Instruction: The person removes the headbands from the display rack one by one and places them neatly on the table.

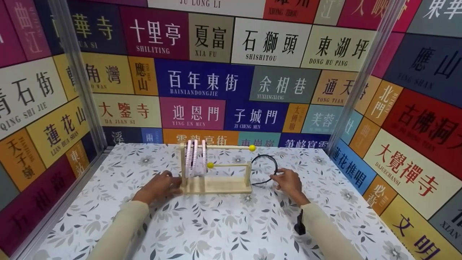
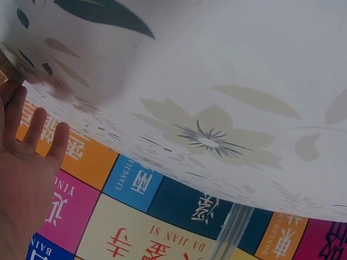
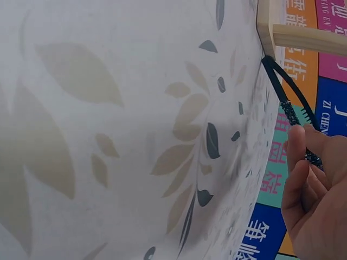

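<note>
A light wooden stand (image 1: 220,185) sits on the table, with a post at each end and two horizontal rods. Several pink toothed headbands (image 1: 195,159) hang around the upper rod near the left post. My left hand (image 1: 160,186) touches the stand's left end at the base, and its fingers look fairly straight in the left wrist view. With thumb and fingertips my right hand (image 1: 287,182) pinches a black toothed headband (image 1: 277,168) by its right side. That headband stands on edge just right of the right post, and a glittery stretch shows in the right wrist view.
Yellow balls cap the upper rod (image 1: 231,147) and the lower rod (image 1: 231,165). A white cloth with leaf patterns (image 1: 216,224) covers the table. Colourful panels with lettering (image 1: 202,79) stand behind and at both sides, with clear corner posts (image 1: 85,86). A black strap (image 1: 300,224) hangs by the right sleeve.
</note>
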